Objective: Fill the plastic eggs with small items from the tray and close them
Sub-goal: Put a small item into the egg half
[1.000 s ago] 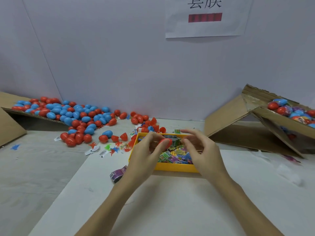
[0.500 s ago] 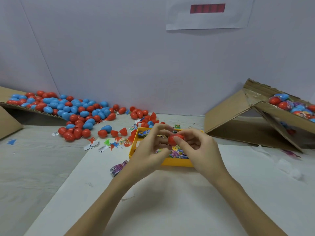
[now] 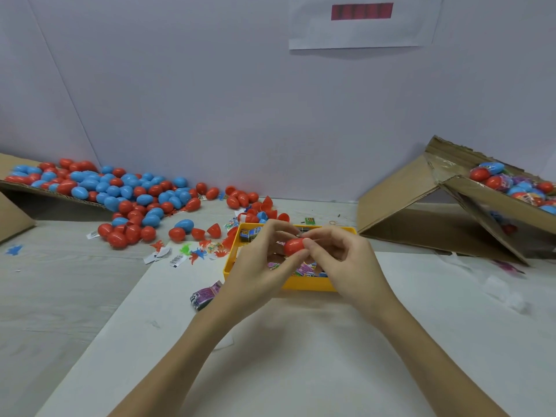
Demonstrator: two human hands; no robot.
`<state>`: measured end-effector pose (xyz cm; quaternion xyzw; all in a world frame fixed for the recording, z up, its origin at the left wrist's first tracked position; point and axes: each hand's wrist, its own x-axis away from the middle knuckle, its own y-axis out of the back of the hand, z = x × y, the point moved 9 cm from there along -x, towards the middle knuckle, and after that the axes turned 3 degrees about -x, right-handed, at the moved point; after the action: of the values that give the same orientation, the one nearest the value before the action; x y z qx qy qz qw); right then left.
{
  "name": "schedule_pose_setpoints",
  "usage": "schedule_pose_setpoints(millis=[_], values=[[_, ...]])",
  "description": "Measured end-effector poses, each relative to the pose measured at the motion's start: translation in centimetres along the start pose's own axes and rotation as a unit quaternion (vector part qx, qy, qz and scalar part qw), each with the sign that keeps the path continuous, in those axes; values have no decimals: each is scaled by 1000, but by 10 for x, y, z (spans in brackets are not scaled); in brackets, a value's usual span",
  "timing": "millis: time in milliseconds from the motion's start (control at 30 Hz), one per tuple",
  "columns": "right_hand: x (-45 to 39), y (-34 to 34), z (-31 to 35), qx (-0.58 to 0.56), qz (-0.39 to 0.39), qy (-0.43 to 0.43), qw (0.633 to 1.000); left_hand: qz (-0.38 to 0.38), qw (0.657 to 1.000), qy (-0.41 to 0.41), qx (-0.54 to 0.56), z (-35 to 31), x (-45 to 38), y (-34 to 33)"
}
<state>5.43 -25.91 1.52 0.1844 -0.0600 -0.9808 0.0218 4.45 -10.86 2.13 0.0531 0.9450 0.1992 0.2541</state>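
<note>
Head view shows you a smooth pale table [image 3: 301, 356] against a plain white wall [image 3: 240, 100], with a slanted cardboard box [image 3: 421, 212] to the right of your hands and a heap of glossy red and blue plastic eggs [image 3: 126, 191] spilling far to their left. Just beyond your hands sits the yellow tray [image 3: 307, 282] of small printed packets. Your left hand [image 3: 258, 272] and right hand [image 3: 346, 263] both pinch one rounded red egg [image 3: 294, 246] over that tray.

A paper sign [image 3: 364, 22] hangs on the grey wall [image 3: 210, 100].

Packing workstation, heaps of plastic eggs [image 3: 126, 194] on cardboard ramps [image 3: 400, 206], plain partition walls [image 3: 240, 100]
</note>
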Motion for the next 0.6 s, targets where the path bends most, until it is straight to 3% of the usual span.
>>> schedule_pose_setpoints(millis=[100, 167, 267, 333, 467, 600], values=[[-1, 2, -8, 21, -21, -13, 999, -10, 1000, 2, -1, 1, -1, 2], [-1, 5, -8, 101, -31, 4, 994, -37, 999, 17, -1, 6, -1, 9], [0, -9, -10, 301, 64, 52, 950, -77, 996, 45, -7, 16, -1, 19], [4, -20, -21, 358, 134, 39, 923, -91, 994, 56, -26, 20, -2, 24], [4, -24, -21, 375, 129, 38, 917, -96, 992, 67, -37, 22, -2, 25], [2, -15, -5, 357, 67, 83, 928, -96, 992, 66, -40, 21, -2, 25]])
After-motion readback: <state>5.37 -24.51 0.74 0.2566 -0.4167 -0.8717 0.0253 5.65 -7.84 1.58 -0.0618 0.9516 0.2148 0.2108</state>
